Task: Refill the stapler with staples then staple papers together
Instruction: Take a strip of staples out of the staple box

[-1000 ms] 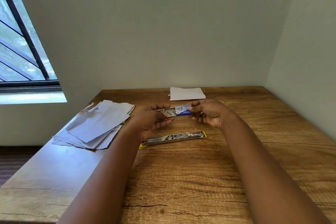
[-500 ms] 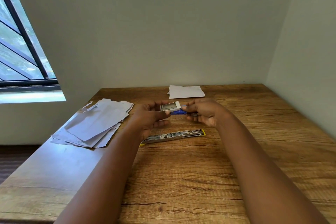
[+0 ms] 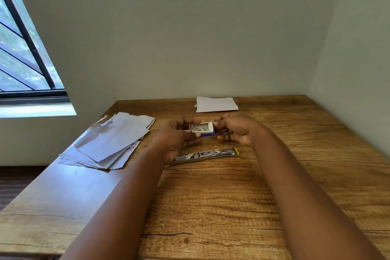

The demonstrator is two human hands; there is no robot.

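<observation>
A small staple box (image 3: 202, 128) is held just above the table: its white inner tray faces up, open, with grey staples inside, and the blue sleeve shows under it. My left hand (image 3: 179, 133) grips the tray's left end. My right hand (image 3: 236, 127) pinches the box's right end; something small and grey shows by its fingertips, too small to identify. The stapler (image 3: 207, 154), silver with yellow ends, lies unfolded flat on the table just in front of both hands, partly hidden by my left wrist. A loose pile of papers (image 3: 109, 141) lies at the left.
The wooden table (image 3: 211, 207) stands in a corner, with walls behind and at the right. A single white sheet (image 3: 216, 104) lies at the far edge. The table's left edge runs under the paper pile, below a window (image 3: 19, 65).
The box was drawn out lengthwise between my hands with the blue sleeve at the right; now the white tray sits over the sleeve, turned open side up. The stapler has not moved.
</observation>
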